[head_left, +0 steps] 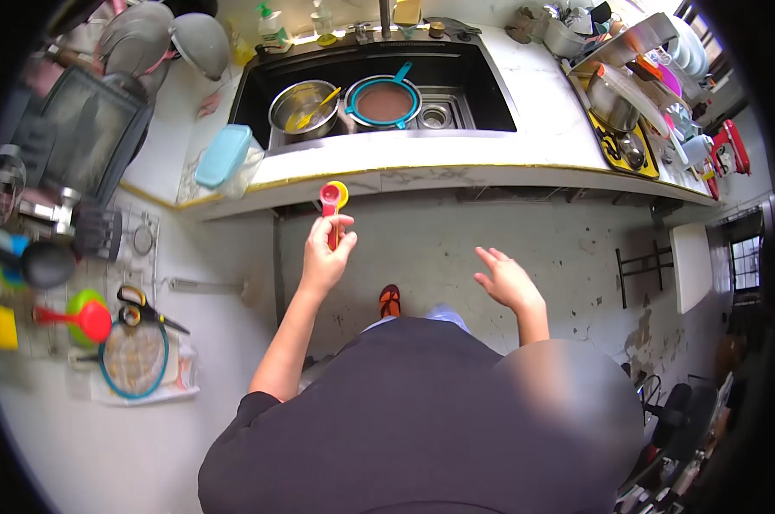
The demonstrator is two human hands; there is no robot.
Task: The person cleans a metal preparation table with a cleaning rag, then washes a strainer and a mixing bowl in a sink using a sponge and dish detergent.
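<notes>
My left hand (325,261) is closed around the handles of red and yellow measuring spoons (330,195), held up in front of the counter edge. My right hand (505,281) is empty, its fingers stretched out above the floor. Beyond the spoons, in the black sink (457,73), stand a metal bowl (290,96) with a yellow utensil (320,109) in it and a blue-rimmed strainer (384,102). On the counter left of the sink lies a light blue container (224,155).
Utensils, scissors (152,310) and a round blue-rimmed sieve (134,359) hang or lie at the left. A dish rack area with a pot (612,101) fills the right counter. A soap bottle (272,28) stands behind the sink.
</notes>
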